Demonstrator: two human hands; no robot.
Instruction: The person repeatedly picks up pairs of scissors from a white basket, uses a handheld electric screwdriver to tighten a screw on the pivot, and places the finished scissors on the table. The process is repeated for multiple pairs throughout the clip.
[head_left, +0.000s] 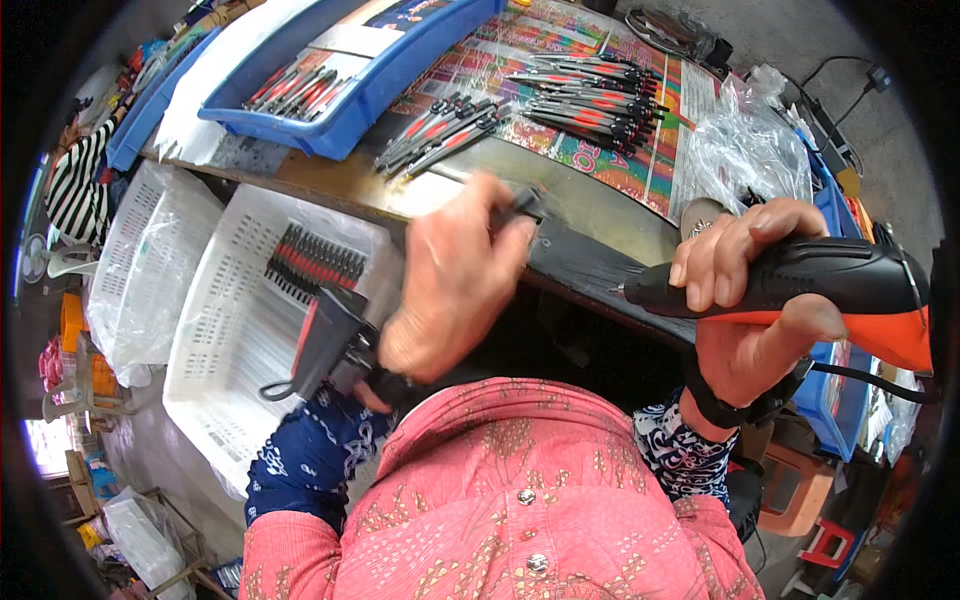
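Observation:
My left hand (455,275) is closed, thumb against fingers, at the table's near edge. A short dark piece (532,205) shows at its fingertips; motion blur hides what kind it is. In my right hand (745,265) lies a black and orange electric screwdriver (820,275), held roughly level, its thin bit (618,290) pointing left toward my left hand. Slim black, silver and red pieces lie on the table beyond my left hand, in a small bundle (440,135) and a larger pile (590,100).
A blue tray (350,125) with similar pieces stands at the far left of the table (640,235). Left of me, a white basket (200,330) holds a row of black and red pieces (315,262). Clear plastic bags (750,135) lie at right. An orange stool (795,490) stands lower right.

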